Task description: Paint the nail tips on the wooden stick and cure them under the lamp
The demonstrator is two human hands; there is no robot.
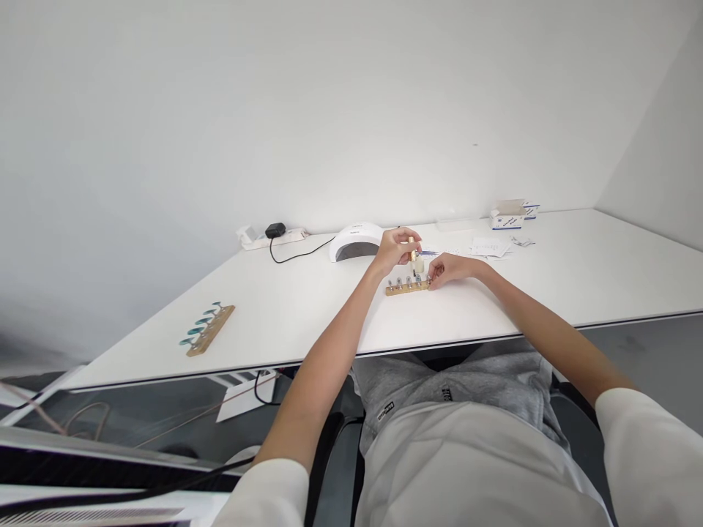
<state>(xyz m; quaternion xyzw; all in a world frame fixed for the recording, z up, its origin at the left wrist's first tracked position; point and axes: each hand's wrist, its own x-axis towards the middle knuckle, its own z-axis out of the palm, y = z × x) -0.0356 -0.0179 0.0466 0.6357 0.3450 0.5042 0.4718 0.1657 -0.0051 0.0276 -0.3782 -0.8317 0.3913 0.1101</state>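
My left hand [396, 247] pinches the gold cap of a nail polish brush [411, 249], bristles pointing down. Just behind it stands a small pale polish bottle [420, 264]. Below the brush lies a wooden nail-tip stand [403, 290] with several clear-looking tips on short posts. My right hand [447, 270] is closed at the stand's right end, fingertips by the last tip; whether they grip the wood or the post is hard to see. A second wooden stand [211, 333], bearing teal nail tips, is farther left on the white table.
A white nail lamp [358, 241] sits near the wall. Left of it are a black power adapter [275, 230] and its cable. Papers [491, 247] and small printed boxes [507, 216] lie at the back right. The table's front edge [439, 344] runs before my lap.
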